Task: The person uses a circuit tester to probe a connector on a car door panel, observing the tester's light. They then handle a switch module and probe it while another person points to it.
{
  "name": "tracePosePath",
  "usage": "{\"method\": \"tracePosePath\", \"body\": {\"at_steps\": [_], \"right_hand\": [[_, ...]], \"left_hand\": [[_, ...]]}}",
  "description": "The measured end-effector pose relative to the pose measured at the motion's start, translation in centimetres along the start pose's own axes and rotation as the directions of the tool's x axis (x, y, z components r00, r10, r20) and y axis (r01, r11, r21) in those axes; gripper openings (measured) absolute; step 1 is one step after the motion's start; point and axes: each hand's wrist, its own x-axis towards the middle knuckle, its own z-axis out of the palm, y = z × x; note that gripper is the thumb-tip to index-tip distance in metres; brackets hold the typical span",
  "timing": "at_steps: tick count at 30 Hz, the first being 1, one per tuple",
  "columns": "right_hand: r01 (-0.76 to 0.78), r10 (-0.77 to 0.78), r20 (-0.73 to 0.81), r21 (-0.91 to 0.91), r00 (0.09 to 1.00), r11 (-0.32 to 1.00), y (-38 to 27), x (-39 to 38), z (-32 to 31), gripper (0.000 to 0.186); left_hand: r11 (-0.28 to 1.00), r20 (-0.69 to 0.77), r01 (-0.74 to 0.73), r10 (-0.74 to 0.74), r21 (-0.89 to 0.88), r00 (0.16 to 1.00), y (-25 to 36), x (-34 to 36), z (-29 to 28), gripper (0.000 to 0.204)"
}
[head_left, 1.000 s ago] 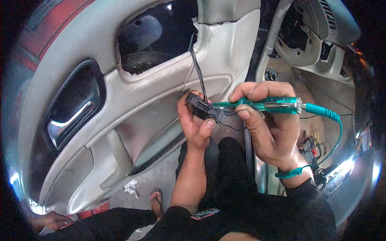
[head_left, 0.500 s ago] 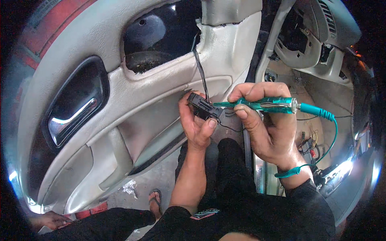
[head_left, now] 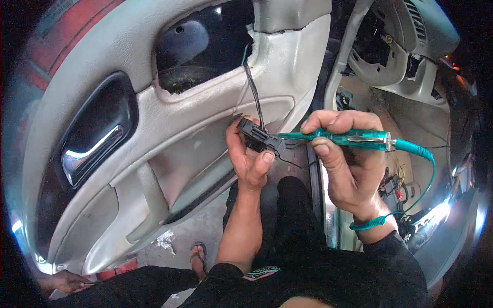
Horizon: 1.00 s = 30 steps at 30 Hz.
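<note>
My left hand (head_left: 250, 167) is closed on a black plastic connector (head_left: 254, 133), with a bundle of dark wires (head_left: 252, 84) running up from it into the opening in the beige door panel (head_left: 123, 59). My right hand (head_left: 354, 174) grips a translucent teal test probe (head_left: 341, 138), its thin tip pointing left at the connector; whether it touches the contacts is too small to tell. A teal cable (head_left: 416, 150) loops from the probe's back end down around my right wrist.
A car interior with a stripped dash panel (head_left: 382, 66) and loose coloured wires (head_left: 399, 190) lies to the right. The black handle recess (head_left: 92, 118) is at left. Another person's hand (head_left: 69, 283) and a sandalled foot (head_left: 198, 259) show at lower left; crumpled foil (head_left: 166, 241) lies on the floor.
My right hand and the probe have shifted slightly to the right and down, the tip staying by the connector. My left hand and the connector have barely moved.
</note>
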Motion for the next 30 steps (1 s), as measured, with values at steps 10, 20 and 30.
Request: {"method": "tracePosePath", "body": {"at_steps": [10, 20, 30], "right_hand": [[-0.101, 0.1, 0.019, 0.082, 0.995, 0.991, 0.4, 0.0, 0.2, 0.027], [-0.073, 0.073, 0.055, -0.001, 0.996, 0.997, 0.6, 0.2, 0.5, 0.027], [0.023, -0.023, 0.024, 0.012, 0.999, 1.0, 1.0, -0.6, 0.7, 0.028]], "left_hand": [[0.999, 0.03, -0.028, 0.026, 0.038, 0.999, -0.1, 0.1, -0.1, 0.081], [0.999, 0.02, -0.005, 0.004, 0.046, 1.0, 0.0, -0.1, -0.5, 0.08], [0.999, 0.019, -0.004, 0.004, 0.033, 1.0, -0.3, -0.1, -0.2, 0.082]]}}
